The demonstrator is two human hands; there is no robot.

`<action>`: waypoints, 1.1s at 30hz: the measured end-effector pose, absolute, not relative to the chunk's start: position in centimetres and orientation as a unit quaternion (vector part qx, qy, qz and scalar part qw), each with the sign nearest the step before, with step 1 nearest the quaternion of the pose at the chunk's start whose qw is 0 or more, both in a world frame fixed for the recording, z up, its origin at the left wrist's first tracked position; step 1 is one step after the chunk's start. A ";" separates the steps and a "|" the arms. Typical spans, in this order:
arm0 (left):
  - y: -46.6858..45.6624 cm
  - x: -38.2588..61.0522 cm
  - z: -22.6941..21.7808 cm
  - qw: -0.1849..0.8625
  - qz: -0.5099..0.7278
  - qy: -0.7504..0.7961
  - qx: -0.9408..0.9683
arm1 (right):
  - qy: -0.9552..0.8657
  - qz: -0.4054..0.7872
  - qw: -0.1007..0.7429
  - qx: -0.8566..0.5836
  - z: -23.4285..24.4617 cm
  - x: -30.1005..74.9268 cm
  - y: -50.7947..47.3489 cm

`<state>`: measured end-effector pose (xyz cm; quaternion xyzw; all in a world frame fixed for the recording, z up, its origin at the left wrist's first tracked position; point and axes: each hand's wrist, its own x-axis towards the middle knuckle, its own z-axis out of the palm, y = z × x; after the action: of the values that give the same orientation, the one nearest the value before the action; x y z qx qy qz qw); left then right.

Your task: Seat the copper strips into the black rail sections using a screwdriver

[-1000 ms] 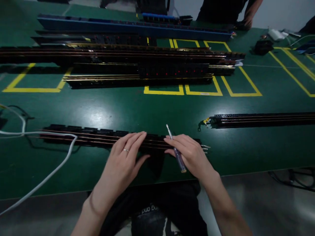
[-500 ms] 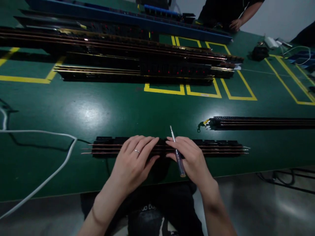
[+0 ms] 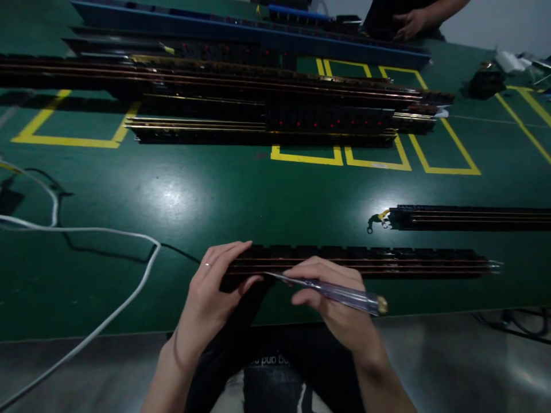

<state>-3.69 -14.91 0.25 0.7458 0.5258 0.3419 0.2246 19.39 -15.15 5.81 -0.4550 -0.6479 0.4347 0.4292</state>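
Observation:
A long black strip with copper-coloured rods (image 3: 413, 265) lies along the near edge of the table. Near its left end my left hand (image 3: 215, 281) grips it, fingers over the far side and thumb on the near side. My right hand (image 3: 333, 292) holds a screwdriver (image 3: 344, 293) with a clear purplish handle. Its shaft points left, and the tip is at the strip's near side, close to my left thumb. Whether the tip touches the strip I cannot tell. The strip's left end is hidden behind my left hand.
A second rodded strip (image 3: 473, 218) lies to the right, with a yellow-and-black wire end (image 3: 379, 218). Several long strips (image 3: 258, 86) and a blue rail (image 3: 241, 31) lie farther back. A white cable (image 3: 129, 298) crosses the left side. Another person's hand (image 3: 411, 24) is at the far edge.
The strip has slid right under my hands. My left hand has moved to its left end. In my right hand the screwdriver has swung from pointing away to pointing left at the strip.

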 end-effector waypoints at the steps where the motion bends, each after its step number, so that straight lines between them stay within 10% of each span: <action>1: -15.0 -3.8 0.2 0.262 0.356 0.535 0.720 | -0.641 0.435 0.440 -0.454 5.4 18.1 -14.9; 16: -14.8 -4.4 0.6 0.164 0.272 0.528 0.788 | -0.707 0.397 0.298 -0.504 4.8 18.1 -12.6; 33: -11.8 -0.3 1.6 0.128 0.190 0.418 0.879 | -0.695 0.332 0.353 -0.532 3.8 21.1 -14.0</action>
<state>-0.33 -11.81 1.58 0.8788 0.4184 0.1903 0.1284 21.08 -14.04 3.80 -0.5319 -0.6946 0.3317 0.3529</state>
